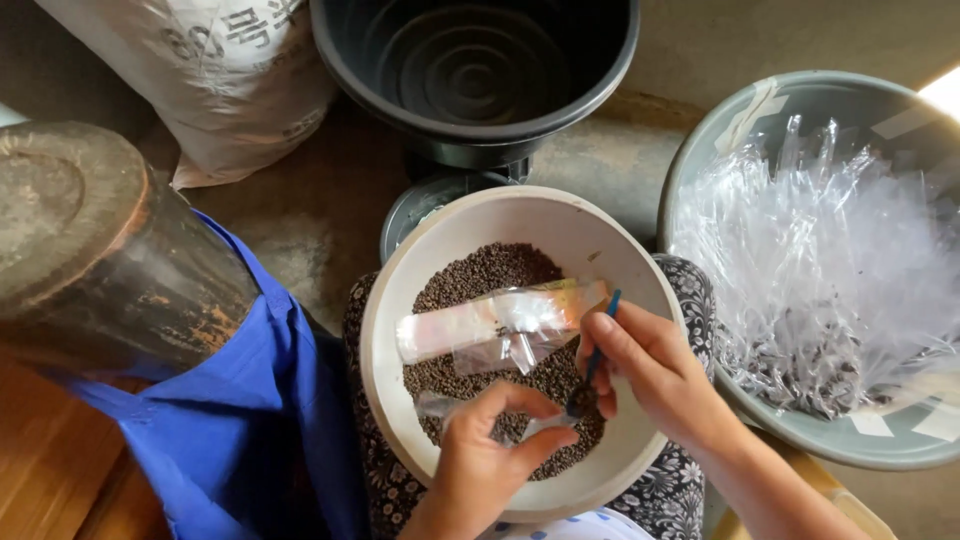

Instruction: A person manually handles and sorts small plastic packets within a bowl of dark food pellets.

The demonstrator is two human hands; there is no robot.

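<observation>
Two hands worked over a cream round plastic bowl [400, 300] of small dark brown seeds [480, 275].

Left hand [485, 455] pinched a small clear plastic bag [450, 408] open; right hand [655, 370] pinched a blue-handled little spoon [592, 375] at its mouth (best kept low and level, I judged). A strip of clear packets [500, 325] lay on the seeds; a grey basin [800, 100] of clear bags stood right, a white printed sack [220, 70] upper left.

Soft daylight, a little dim on the left

Strong glare burns at the upper right corner and shines on the clear plastic bags [830, 260]; the black tub [475, 60] stays dark, the edges bend slightly.
</observation>
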